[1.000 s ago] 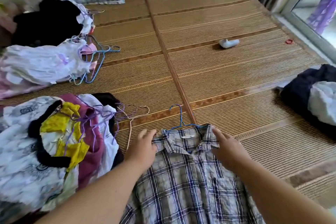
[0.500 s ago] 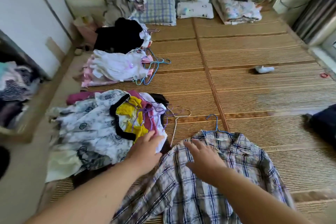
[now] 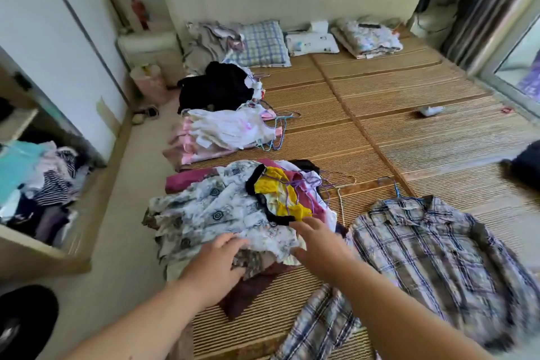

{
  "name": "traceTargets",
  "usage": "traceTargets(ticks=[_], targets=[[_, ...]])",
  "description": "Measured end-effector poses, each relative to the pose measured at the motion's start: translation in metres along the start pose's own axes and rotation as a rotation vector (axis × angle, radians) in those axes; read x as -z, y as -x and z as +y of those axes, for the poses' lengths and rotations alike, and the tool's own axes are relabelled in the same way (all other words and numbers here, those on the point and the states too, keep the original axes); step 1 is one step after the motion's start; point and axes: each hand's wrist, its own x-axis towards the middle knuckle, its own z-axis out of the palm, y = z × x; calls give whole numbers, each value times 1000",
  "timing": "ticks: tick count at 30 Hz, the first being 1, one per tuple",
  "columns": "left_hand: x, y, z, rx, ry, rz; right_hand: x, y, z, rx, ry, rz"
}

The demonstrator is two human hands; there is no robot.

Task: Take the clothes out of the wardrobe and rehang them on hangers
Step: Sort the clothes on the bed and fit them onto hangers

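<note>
Both of your hands are out in front of you, and neither holds anything. Your left hand (image 3: pixel 216 266) rests with loosely straight fingers on the near edge of a white patterned garment (image 3: pixel 204 213). Your right hand (image 3: pixel 318 245), just to its right, is spread flat with straight fingers over the same heap. Motion blur hides whether it touches the cloth.

Three piles of clothes lie in a row beyond your left hand:
- The nearest pile is at your fingertips. It has the patterned garment and a yellow and black garment (image 3: pixel 277 199), with hanger hooks poking out.
- A pink and white pile (image 3: pixel 225 131) lies past it.
- A black pile (image 3: pixel 216 88) lies farthest away.

One plaid shirt (image 3: pixel 423 251) lies flat on the woven mat (image 3: pixel 409 131), just right of your right hand. It is on one blue hanger (image 3: pixel 395 188), whose hook sticks out beyond the collar.

One open wardrobe (image 3: pixel 35 251) stands well to the left of your left hand. It holds a loose heap of clothes (image 3: pixel 43 181) in teal, striped and dark cloth.

Far beyond both hands, by the wall, are a checked pillow (image 3: pixel 263 44), a white pillow (image 3: pixel 311 42) and one folded blanket (image 3: pixel 368 38).
</note>
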Motion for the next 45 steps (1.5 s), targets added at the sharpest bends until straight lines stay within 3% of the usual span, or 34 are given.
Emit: traceTargets(ticks=[5,11,25,31,36,41,43,45], targets=[[32,-5,-33,-35,-48,-27,-26,2,-31,-118,-157,40],[24,-57,-41,-63,-70,-79,-46,-24,-12,-239,-254,34],[3,-221,-43,-107,-124,-209,-98,-193,53,-353,-549,-31],[-19,-268,-55,-188,-248,-287,-145,-232,67,-546,-679,-5],[-39,-312,-87,-289,-468,-391,-164,-248,51,-763,-719,191],[-32,-326,-114,-389,-534,-561,-164,-246,16,-781,-694,298],[-9,-323,-116,-450,-458,-505,-155,-236,-4,-793,-727,392],[20,-323,-114,-535,-419,-343,-143,-222,-21,-765,-700,487]])
